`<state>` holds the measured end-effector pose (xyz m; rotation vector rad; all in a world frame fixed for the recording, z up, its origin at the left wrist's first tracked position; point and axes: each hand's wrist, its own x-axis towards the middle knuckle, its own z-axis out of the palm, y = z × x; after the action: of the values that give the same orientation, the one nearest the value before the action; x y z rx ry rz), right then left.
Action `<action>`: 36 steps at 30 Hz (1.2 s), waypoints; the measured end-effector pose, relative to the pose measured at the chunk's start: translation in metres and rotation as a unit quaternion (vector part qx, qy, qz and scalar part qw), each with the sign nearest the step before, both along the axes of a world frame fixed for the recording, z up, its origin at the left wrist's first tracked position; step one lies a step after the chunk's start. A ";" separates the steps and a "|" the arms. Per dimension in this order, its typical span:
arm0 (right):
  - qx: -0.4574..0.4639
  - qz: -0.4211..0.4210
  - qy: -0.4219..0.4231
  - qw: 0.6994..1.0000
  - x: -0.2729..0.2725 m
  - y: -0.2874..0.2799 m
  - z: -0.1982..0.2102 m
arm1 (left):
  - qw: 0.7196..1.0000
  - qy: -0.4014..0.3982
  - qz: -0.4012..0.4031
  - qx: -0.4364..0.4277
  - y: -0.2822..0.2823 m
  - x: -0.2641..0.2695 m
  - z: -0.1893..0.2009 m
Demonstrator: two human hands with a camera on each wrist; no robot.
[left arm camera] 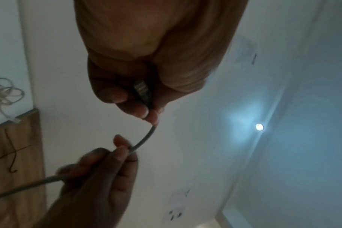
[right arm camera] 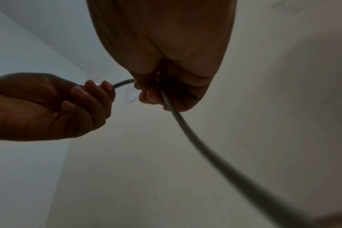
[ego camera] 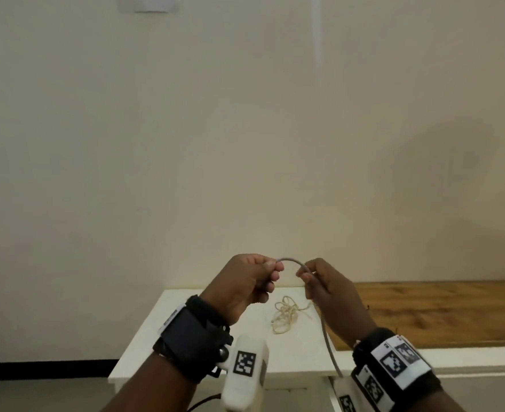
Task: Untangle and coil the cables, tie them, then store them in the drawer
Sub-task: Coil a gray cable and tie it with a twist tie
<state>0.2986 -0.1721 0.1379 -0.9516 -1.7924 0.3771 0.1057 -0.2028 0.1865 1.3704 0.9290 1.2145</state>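
Note:
A grey cable (ego camera: 291,261) arcs between my two hands, raised in front of the wall. My left hand (ego camera: 270,273) grips its end, and the connector (left arm camera: 142,92) lies inside the curled fingers. My right hand (ego camera: 306,276) pinches the cable (right arm camera: 123,83) a short way along. From there the cable (right arm camera: 205,145) hangs down past my right wrist toward the table's front edge. A cream cable (ego camera: 287,315) lies in a loose tangle on the white table (ego camera: 186,304), below and between my hands. The same tangle (left arm camera: 4,92) shows at the left edge of the left wrist view.
The white table (ego camera: 144,346) stands against a plain wall. A wooden surface (ego camera: 438,310) adjoins it on the right, with a thin dark cord (left arm camera: 12,154) lying on it. Dark floor edging runs at lower left. A ceiling lamp (left arm camera: 259,127) glows overhead.

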 end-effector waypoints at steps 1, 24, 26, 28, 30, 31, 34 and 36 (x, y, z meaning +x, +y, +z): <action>-0.029 0.011 0.021 0.999 -0.004 0.003 -0.011 | 0.999 -0.050 0.003 -0.018 0.003 -0.004 -0.006; -0.024 -0.239 -0.332 0.912 -0.041 0.081 -0.167 | 0.949 -0.224 -0.068 -0.213 0.045 -0.039 -0.156; -0.031 -0.193 -0.332 0.923 -0.044 0.081 -0.172 | 0.933 -0.292 -0.070 -0.200 0.050 -0.039 -0.152; -0.033 -0.119 -0.345 0.930 -0.053 0.077 -0.174 | 0.922 -0.344 -0.057 -0.166 0.055 -0.040 -0.147; -0.031 -0.054 -0.373 0.926 -0.064 0.069 -0.173 | 0.923 -0.364 -0.009 -0.128 0.058 -0.044 -0.146; -0.039 -0.026 -0.391 0.919 -0.070 0.063 -0.172 | 0.923 -0.368 0.020 -0.111 0.059 -0.047 -0.145; -0.078 0.041 -0.443 0.892 -0.080 0.046 -0.168 | 0.917 -0.382 0.095 -0.062 0.062 -0.061 -0.146; -0.083 0.066 -0.454 0.885 -0.082 0.036 -0.160 | 0.918 -0.375 0.127 -0.027 0.065 -0.072 -0.150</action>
<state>0.2168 -0.1359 -0.0222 -1.2441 -2.7201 0.1649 0.0338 -0.1381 0.0370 0.6346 0.5805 1.7218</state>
